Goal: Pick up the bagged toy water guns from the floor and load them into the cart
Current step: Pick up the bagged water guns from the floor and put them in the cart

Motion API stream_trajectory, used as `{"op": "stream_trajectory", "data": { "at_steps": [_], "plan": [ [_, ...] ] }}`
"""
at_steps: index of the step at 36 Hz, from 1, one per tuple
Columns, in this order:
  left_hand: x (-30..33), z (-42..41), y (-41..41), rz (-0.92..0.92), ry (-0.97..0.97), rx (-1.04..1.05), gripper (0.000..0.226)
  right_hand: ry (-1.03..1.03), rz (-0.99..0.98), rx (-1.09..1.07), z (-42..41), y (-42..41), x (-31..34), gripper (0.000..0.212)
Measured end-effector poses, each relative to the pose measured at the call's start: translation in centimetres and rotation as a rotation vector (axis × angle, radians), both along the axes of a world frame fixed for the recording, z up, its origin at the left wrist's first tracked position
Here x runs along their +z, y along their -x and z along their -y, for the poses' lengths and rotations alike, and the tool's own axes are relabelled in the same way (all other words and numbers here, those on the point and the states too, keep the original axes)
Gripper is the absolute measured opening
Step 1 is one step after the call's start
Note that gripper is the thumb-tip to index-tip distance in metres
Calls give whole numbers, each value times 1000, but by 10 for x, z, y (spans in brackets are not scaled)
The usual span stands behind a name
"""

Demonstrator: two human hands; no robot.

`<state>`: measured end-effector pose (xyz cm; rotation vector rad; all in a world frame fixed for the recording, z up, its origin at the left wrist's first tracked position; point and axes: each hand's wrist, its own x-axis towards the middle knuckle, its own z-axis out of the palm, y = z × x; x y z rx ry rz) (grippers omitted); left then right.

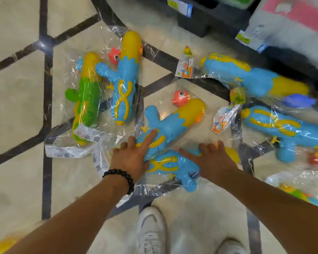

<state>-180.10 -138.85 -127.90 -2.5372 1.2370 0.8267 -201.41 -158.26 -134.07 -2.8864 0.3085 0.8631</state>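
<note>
Several bagged toy water guns lie on the tiled floor. A blue and yellow gun (174,123) with an orange fish head lies in the middle, overlapping a second blue gun (173,167) below it. My left hand (132,156), with a black bead bracelet, rests fingers spread on the lower end of the middle gun's bag. My right hand (211,158) lies flat with fingers apart on the lower gun's bag. A green and yellow gun (86,99) and another blue one (125,77) lie at the left. Two more blue guns (250,76) (283,129) lie at the right. No cart is in view.
Dark bins (209,13) with price tags stand along the top right edge. My white shoes (151,231) stand just below the guns. Another bagged toy (299,193) lies at the lower right. A yellow object (4,244) shows blurred at the bottom left corner.
</note>
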Motion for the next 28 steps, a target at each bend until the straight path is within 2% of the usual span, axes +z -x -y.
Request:
{"op": "stream_trajectory", "data": {
  "at_steps": [3, 13, 20, 28],
  "plan": [
    [30, -9, 6, 3, -7, 46, 102, -24, -40, -91, -4, 12, 37, 122],
    [198, -32, 27, -54, 46, 193, 85, -115, -214, -395, -16, 77, 213, 103],
    [337, -31, 34, -60, 159, 259, 78, -177, -92, -506, -12, 74, 350, 95],
    [494, -16, 33, 40, 459, 338, 74, -165, 195, -572, -7, 36, 486, 92]
  ]
}}
